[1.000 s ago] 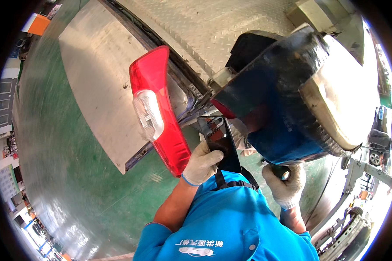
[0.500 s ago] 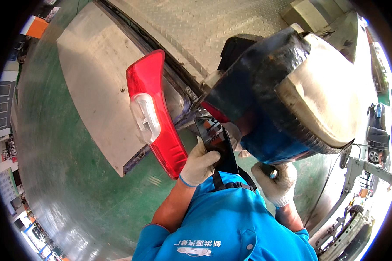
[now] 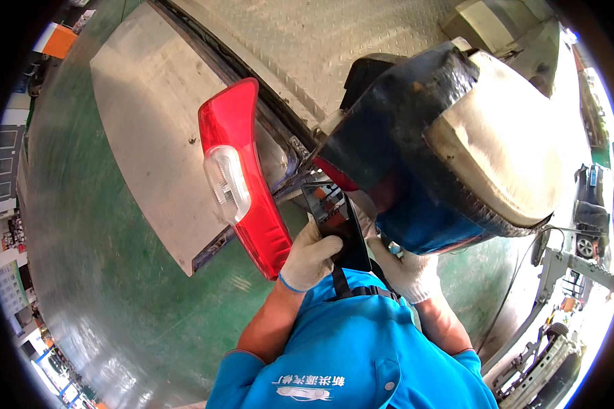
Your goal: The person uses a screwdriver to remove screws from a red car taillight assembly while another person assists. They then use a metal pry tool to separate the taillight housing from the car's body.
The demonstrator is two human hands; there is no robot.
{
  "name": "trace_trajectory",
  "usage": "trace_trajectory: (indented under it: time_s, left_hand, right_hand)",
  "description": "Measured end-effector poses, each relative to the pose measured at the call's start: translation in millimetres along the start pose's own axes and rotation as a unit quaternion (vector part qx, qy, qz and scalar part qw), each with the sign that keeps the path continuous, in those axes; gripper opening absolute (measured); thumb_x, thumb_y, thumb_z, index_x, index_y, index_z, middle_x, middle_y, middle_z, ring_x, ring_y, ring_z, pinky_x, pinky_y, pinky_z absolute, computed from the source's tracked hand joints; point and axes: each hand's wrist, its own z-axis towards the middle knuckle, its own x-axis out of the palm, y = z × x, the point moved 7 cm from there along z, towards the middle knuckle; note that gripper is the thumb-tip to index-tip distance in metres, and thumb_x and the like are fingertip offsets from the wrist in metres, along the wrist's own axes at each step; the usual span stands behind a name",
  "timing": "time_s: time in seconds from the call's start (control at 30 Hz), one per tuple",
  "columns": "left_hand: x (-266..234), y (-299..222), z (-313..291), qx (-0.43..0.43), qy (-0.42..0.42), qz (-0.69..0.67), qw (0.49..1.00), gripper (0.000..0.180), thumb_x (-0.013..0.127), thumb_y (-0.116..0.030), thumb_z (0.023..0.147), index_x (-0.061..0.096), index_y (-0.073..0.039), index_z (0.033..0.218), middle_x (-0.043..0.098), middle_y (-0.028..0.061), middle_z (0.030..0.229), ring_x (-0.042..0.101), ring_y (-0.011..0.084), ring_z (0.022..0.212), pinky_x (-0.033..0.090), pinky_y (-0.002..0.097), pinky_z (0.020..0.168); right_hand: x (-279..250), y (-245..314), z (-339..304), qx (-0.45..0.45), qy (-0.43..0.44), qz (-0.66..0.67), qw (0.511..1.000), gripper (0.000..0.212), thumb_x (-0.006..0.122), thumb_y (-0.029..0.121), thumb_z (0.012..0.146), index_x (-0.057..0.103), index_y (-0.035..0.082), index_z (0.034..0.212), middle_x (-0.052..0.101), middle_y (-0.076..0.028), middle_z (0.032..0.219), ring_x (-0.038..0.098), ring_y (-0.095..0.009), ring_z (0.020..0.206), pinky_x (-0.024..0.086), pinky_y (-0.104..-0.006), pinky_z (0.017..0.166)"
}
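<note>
Gripped a glossy black slab [image 3: 341,228] just below the frame's centre with the left hand [image 3: 312,259], in a pale glove, thumb bent over the near face. Had the right hand [image 3: 409,270], also gloved, just right of the slab, under a dark blue curved body part [image 3: 409,198] — could not tell open fingers from closed ones there. Saw a red lamp [image 3: 262,184] with a clear middle section left of centre, lower end close to the left hand; could not tell contact from a gap. Stood over a green floor [image 3: 157,313], streaked and shining white at lower left. Faced a pale, stained panel [image 3: 157,123] at upper left and a cream tread-plate surface [image 3: 286,54] across the upper middle. Saw a beige block [image 3: 488,24] at upper right, a pale metal frame [image 3: 551,283] at lower right and — along the left rim — grey framed panels [image 3: 5,160].
</note>
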Motion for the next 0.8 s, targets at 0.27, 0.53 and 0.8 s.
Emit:
trace_trajectory:
  time_s: [0.27,0.53,0.8]
  left_hand:
    - [0.5,-1.1,2.0,0.012,0.032,0.012,0.999,0.06,0.062,-0.004,0.087,0.043,-0.002,0.144,0.059,0.0119,0.132,0.059,0.0203,0.117,0.045,0.0335,0.104]
    - [2.8,0.3,5.5,0.014,0.043,-0.027,0.999,0.054,0.07,-0.01,0.085,0.052,-0.002,0.135,0.064,0.0122,0.13,0.06,0.026,0.12,0.045,0.0401,0.106]
    - [1.5,-10.9,-2.2,0.023,0.005,0.015,1.0,0.043,0.076,-0.019,0.083,0.059,0.0,0.119,0.063,0.0091,0.103,0.062,0.0184,0.096,0.051,0.0324,0.085]
  right_hand:
    - [33.0,-27.4,-9.7,-0.009,0.025,-0.088,0.996,0.015,0.072,0.016,0.09,0.07,0.003,0.098,0.069,-0.012,0.083,0.068,-0.025,0.074,0.052,-0.0374,0.063]
    - [73.6,-57.0,5.9,0.224,0.168,0.189,0.941,0.029,0.051,0.022,0.105,0.063,0.002,0.121,0.067,-0.014,0.115,0.063,-0.021,0.106,0.049,-0.0336,0.092]
    - [132.3,-118.1,-20.1,0.138,0.142,0.222,0.955,0.042,0.049,0.022,0.105,0.049,0.001,0.142,0.057,-0.011,0.131,0.052,-0.017,0.121,0.039,-0.0297,0.106]
